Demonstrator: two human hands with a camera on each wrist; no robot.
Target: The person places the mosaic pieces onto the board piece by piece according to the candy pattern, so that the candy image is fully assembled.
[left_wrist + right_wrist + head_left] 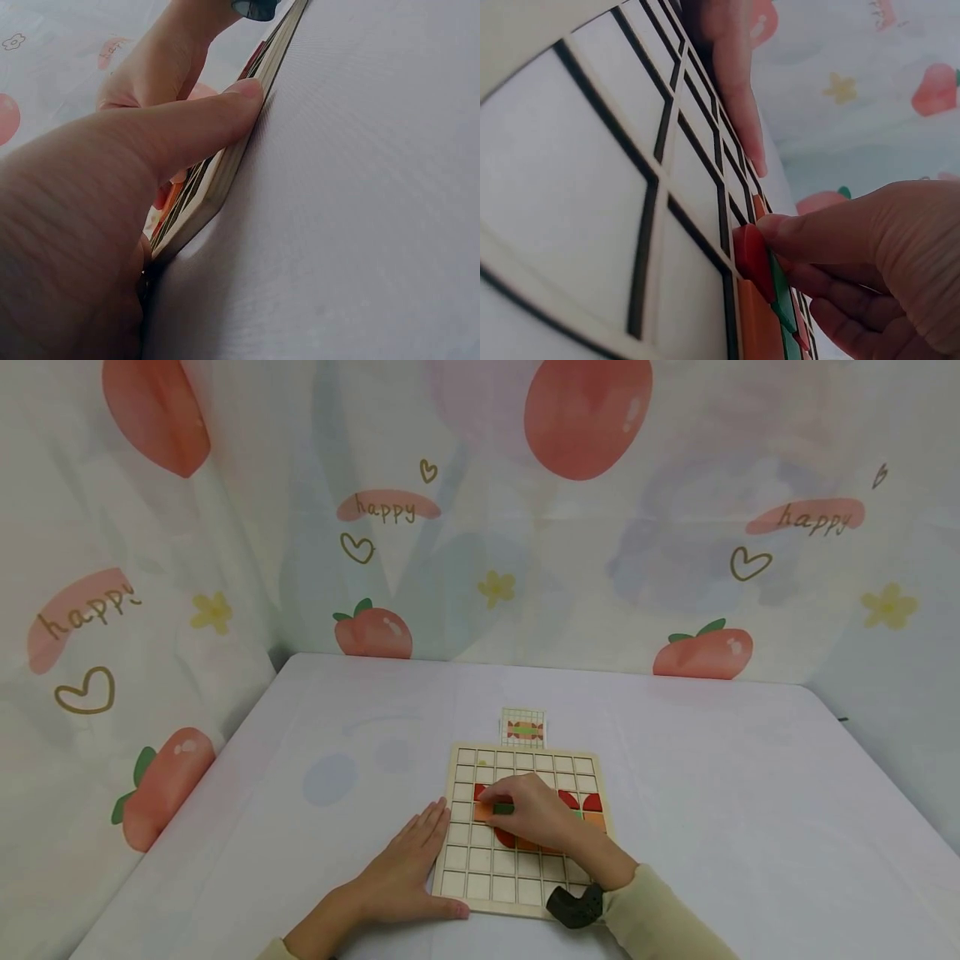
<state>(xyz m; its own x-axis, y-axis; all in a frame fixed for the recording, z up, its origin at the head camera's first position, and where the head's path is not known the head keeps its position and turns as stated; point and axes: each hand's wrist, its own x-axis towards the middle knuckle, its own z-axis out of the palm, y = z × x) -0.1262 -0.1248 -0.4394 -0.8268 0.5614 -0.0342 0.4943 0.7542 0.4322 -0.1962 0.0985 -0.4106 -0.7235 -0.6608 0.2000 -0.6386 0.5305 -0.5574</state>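
In the head view, a wooden grid board [465, 860] lies on the table with coloured tiles in its middle rows. My left hand [401, 872] rests against its left edge, fingers straight and the thumb on the near edge. My right hand [536, 810] reaches over the board, its thumb and index fingertips pinching an orange tile [482, 812] at the left of the pattern. Beside that tile are a dark green tile [503, 809] and a red tile [479, 791]. Close under the thumb is a rounded red tile [751, 255]. The right hand hides part of the pattern.
A small pattern card [523, 717] lies at the board's far edge, showing a red, orange and green design on a grid. More red tiles [592, 802] and an orange tile [595, 821] sit at the board's right. A black device [576, 907] is on the right wrist.
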